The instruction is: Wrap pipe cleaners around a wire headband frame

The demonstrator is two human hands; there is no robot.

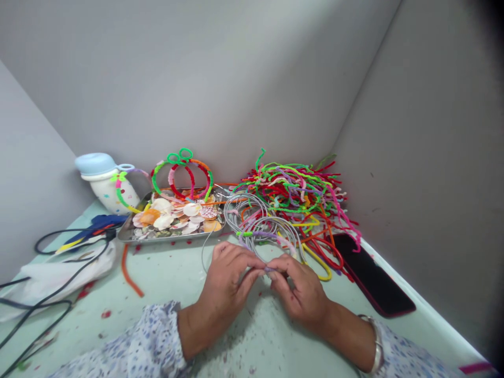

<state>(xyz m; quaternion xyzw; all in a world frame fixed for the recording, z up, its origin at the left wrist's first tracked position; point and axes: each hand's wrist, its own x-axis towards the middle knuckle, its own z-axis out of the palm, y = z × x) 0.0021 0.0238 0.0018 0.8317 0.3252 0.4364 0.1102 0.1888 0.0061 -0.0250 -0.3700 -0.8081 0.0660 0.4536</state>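
Observation:
My left hand point(226, 283) and my right hand point(301, 291) meet at the middle of the pale green table point(173, 278). Both pinch a thin grey wire hoop point(262, 231) partly wrapped in lilac and green pipe cleaner, fingertips touching at its near edge. The hoop lies on top of several more grey hoops. Just beyond them sits a tangled pile of coloured pipe cleaners point(295, 194).
A metal tray of seashells point(177, 218) stands left of the hoops, with finished pipe-cleaner hoops point(183, 173) leaning behind it. A white and blue jug point(106, 181), a blue glue gun point(94, 228), black cables, a white bag and a loose orange pipe cleaner point(129, 273) lie at left. A phone point(372, 275) lies at right.

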